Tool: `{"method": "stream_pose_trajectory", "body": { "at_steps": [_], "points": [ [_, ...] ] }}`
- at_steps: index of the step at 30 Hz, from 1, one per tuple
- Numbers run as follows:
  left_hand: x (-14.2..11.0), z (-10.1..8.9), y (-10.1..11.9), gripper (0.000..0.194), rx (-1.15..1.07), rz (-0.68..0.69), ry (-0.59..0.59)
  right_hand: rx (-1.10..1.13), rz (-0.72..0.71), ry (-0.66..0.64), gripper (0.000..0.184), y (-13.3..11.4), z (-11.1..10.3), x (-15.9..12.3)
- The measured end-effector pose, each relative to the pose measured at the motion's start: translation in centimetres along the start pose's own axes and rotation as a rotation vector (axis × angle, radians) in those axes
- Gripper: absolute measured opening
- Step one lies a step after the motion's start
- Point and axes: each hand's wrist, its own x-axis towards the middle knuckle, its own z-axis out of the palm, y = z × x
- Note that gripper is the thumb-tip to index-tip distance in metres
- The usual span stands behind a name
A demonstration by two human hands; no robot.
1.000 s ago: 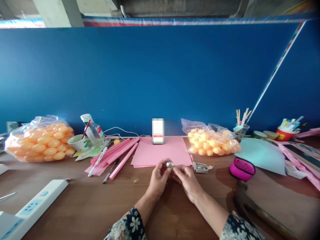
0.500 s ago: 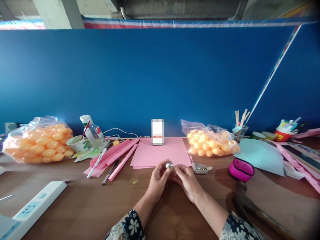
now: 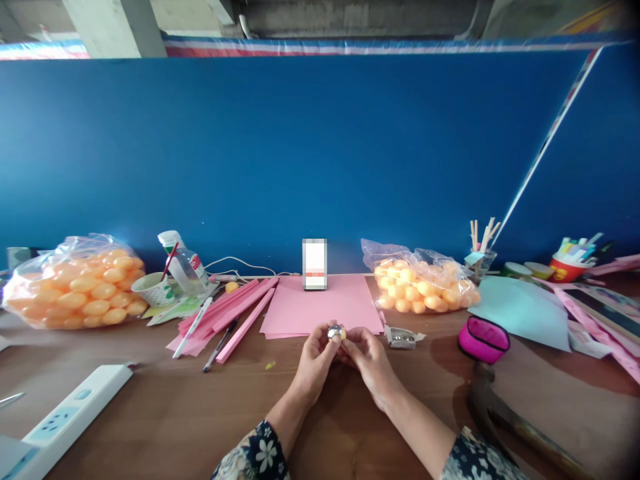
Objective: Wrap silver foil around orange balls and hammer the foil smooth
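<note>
A small shiny silver ball point(image 3: 335, 331), with a yellowish patch at its right edge, is held up between my two hands over the table. My left hand point(image 3: 316, 363) pinches it from the left, thumb on the near side. From the right, my right hand point(image 3: 369, 363) closes its thumb and fingers on the ball's lower right edge; some of its fingertips are hidden behind. Just beyond lies a stack of pink paper sheets point(image 3: 320, 310). Beside my right hand is a small packet with silver balls point(image 3: 401, 338).
A phone point(image 3: 315, 267) with a blurred screen stands upright on the paper. Bags of orange balls sit left point(image 3: 85, 290) and right point(image 3: 417, 290). Pink strips point(image 3: 235, 303), pens and a power strip point(image 3: 75, 407) lie left; a magenta band point(image 3: 483, 340) and a dark curved wooden-handled tool point(image 3: 520, 423) lie right.
My right hand's fingers have drawn in closer on the silver ball, and the ball has turned slightly, showing more yellow on its right. My left hand still holds it.
</note>
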Motion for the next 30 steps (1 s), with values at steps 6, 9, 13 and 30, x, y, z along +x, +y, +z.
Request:
{"method": "stream_pose_trajectory", "body": {
  "at_steps": [6,9,13,30],
  "points": [
    [0.05,-0.13,0.08,0.035,0.013,-0.013,0.013,-0.020,-0.031,-0.010,0.031,0.26,-0.12,-0.01],
    [0.04,-0.15,0.13,0.035,-0.018,-0.015,0.009,-0.036,-0.037,0.000,0.032,0.32,-0.07,-0.01],
    [0.08,-0.12,0.13,0.031,-0.094,-0.046,0.001,-0.074,-0.050,-0.001,0.030,0.40,0.04,-0.03],
    [0.14,-0.12,0.37,0.022,-0.163,-0.063,0.034,-0.135,-0.039,-0.016,0.029,0.82,-0.01,-0.18]
  ]
}}
